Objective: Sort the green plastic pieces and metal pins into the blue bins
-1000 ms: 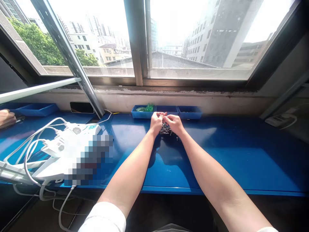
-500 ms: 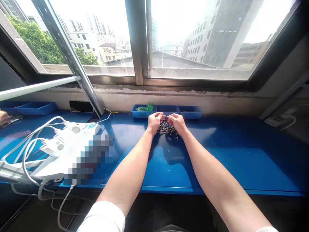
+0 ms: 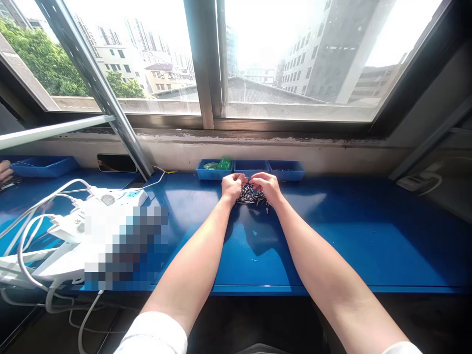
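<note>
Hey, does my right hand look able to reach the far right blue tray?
Probably yes: your right hand sits close in front of that blue tray, with nothing showing between them.

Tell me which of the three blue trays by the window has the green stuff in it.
The leftmost blue tray, nearest the left hand: it holds green pieces, while the middle and right trays show no green.

Left hand (image 3: 233, 188), right hand (image 3: 266, 187), at seemingly metal pins (image 3: 251, 196), blue bench (image 3: 332, 236)
</note>
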`<state>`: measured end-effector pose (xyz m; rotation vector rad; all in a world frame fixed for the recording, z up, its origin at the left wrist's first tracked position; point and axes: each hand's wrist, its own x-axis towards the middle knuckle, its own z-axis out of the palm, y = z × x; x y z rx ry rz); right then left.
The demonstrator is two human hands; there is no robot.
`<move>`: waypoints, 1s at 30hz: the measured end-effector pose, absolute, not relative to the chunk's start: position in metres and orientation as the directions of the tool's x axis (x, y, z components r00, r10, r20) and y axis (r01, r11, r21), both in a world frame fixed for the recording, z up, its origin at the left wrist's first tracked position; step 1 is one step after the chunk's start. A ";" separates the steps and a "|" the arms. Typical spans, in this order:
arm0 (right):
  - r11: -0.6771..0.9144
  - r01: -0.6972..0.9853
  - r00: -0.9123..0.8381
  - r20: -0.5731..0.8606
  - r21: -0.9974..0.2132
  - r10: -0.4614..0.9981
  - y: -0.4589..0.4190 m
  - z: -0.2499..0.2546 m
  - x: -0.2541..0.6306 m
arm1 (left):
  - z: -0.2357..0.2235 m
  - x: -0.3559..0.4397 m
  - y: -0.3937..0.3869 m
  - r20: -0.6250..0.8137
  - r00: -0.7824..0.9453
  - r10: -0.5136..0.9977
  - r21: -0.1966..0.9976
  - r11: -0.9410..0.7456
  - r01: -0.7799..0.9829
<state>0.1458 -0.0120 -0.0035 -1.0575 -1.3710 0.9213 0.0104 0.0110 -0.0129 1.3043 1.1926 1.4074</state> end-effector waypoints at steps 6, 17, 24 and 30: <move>0.340 0.289 0.216 0.407 -0.895 0.888 -0.005 -0.007 0.163 | -0.013 0.007 0.014 0.236 -0.214 0.948 0.967 -0.207 0.146; 0.101 0.644 0.397 0.443 -0.758 0.804 0.007 -0.014 0.189 | -0.006 0.003 0.004 0.305 -0.218 0.927 0.900 -0.205 0.385; 0.066 0.721 0.362 0.456 -0.690 0.813 0.002 -0.013 0.180 | -0.015 -0.002 0.010 0.320 -0.152 0.935 0.833 -0.201 0.516; 0.201 0.782 0.106 0.444 -0.590 0.890 0.004 -0.022 0.168 | -0.029 -0.003 0.017 0.325 0.039 0.945 0.645 -0.251 0.722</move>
